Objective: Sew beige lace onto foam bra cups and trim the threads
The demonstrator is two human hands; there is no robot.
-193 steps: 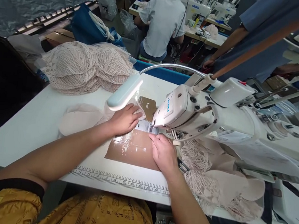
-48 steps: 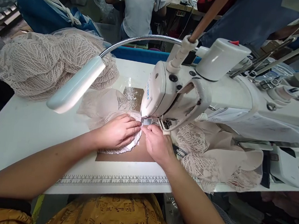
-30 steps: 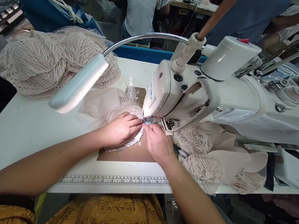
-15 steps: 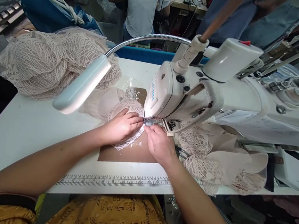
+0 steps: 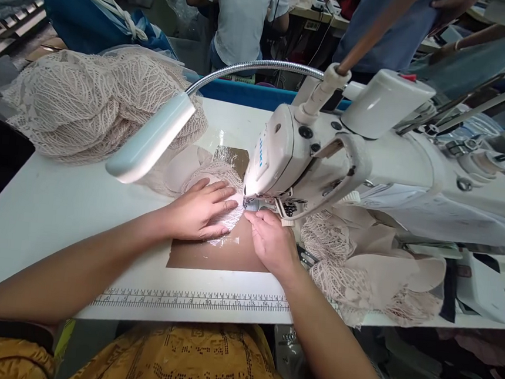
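Observation:
A pale lace bra cup (image 5: 234, 213) lies under the needle area of a white sewing machine (image 5: 277, 150). My left hand (image 5: 200, 209) rests flat on the lace, fingers spread and pointing toward the needle. Just right of the presser foot, my right hand (image 5: 272, 238) is closed, with thumb and index finger pinched at the edge of the lace. What sits between those fingertips is too small to make out. Beneath the work is a brown sheet (image 5: 215, 258) fixed to the table.
A lamp (image 5: 151, 139) on a bendy neck hangs over the left side. Lace pieces are heaped (image 5: 87, 104) at the back left, and more lace cups (image 5: 373, 277) lie on the right. A ruler strip (image 5: 193, 303) runs along the front edge. A person (image 5: 239, 20) sits beyond.
My left hand has gone from bunched fingers near the needle to lying spread over the lace. The lace has turned under it. My right hand stays by the presser foot.

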